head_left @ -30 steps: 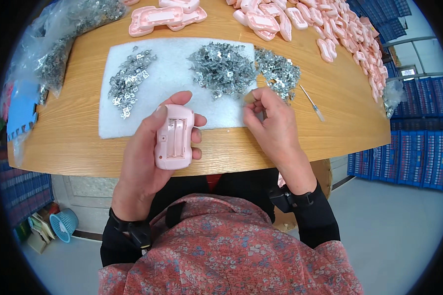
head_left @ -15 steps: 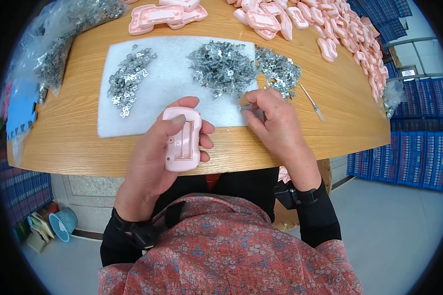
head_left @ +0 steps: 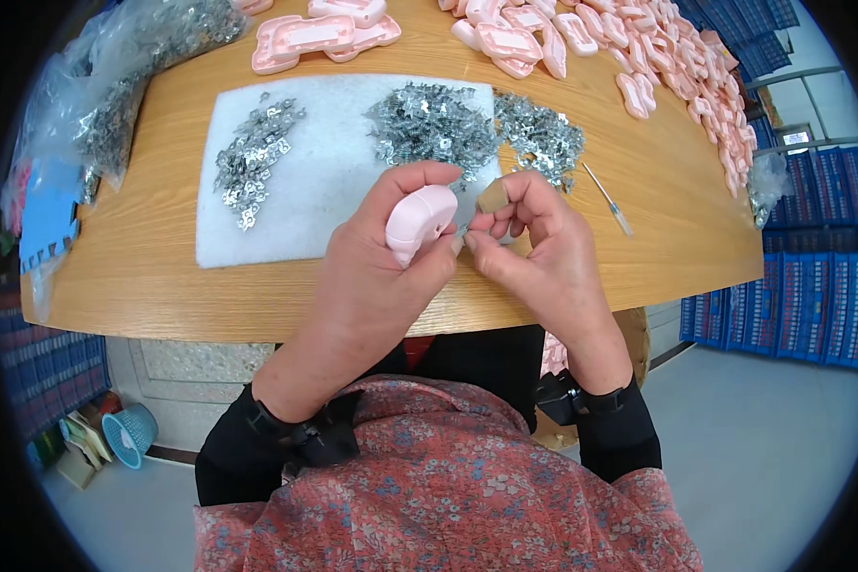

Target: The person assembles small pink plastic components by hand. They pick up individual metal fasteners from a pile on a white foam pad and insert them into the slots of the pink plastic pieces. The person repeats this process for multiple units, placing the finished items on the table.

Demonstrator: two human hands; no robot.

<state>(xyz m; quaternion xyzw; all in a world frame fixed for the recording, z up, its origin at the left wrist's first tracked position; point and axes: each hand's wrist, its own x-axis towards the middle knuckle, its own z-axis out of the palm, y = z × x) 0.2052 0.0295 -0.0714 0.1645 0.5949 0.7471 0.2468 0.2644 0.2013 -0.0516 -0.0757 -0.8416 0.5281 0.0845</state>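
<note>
My left hand (head_left: 367, 262) is wrapped around a pink casing (head_left: 419, 219), tilted up on edge above the near side of the table (head_left: 162, 305), its smooth back toward me; my right hand (head_left: 548, 248) is pinched narrow just beside it, a tan finger cover (head_left: 493, 197) on one finger, and what looks like a small metal piece (head_left: 462, 232) at the tips, too small to be sure of; I judge this casing to be midway through its handling, and whether any metal sits inside it I cannot tell.

Beyond my hands lies a white foam sheet (head_left: 334, 219), with a thin pile of metal pieces (head_left: 251, 157) at left and a thicker pile (head_left: 429, 124) at right; another pile (head_left: 541, 138) lies just past its right edge, so plenty looks left to use; a thin tool (head_left: 608, 198) lies beyond that, clear of my fingers.

Farther off, a few casings (head_left: 305, 36) lie behind the foam, a great heap of casings (head_left: 639, 48) spreads rightward, and a plastic bag (head_left: 114, 124) of metal pieces slumps at left; nothing blocks the gap between my hands.
</note>
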